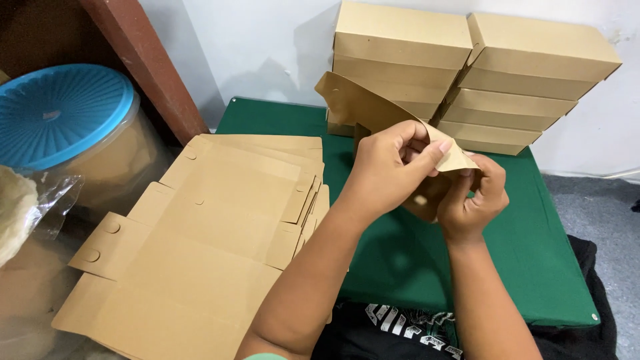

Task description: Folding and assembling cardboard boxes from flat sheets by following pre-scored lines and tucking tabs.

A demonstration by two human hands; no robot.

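Bare green table (pixel 533 267) rightward; flat cardboard stack (pixel 220 227) left, boxes (pixel 467 73) behind.

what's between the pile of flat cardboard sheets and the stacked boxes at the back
In the head view, bare green table cover lies between the flat sheets and the stacked boxes.

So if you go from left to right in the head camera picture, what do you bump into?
Tub with the blue lid → pile of flat brown cardboard sheets → left hand → right hand, both gripping a half-folded cardboard piece. The folded boxes stacked behind sit above the hands, so they have no clear place in the order.
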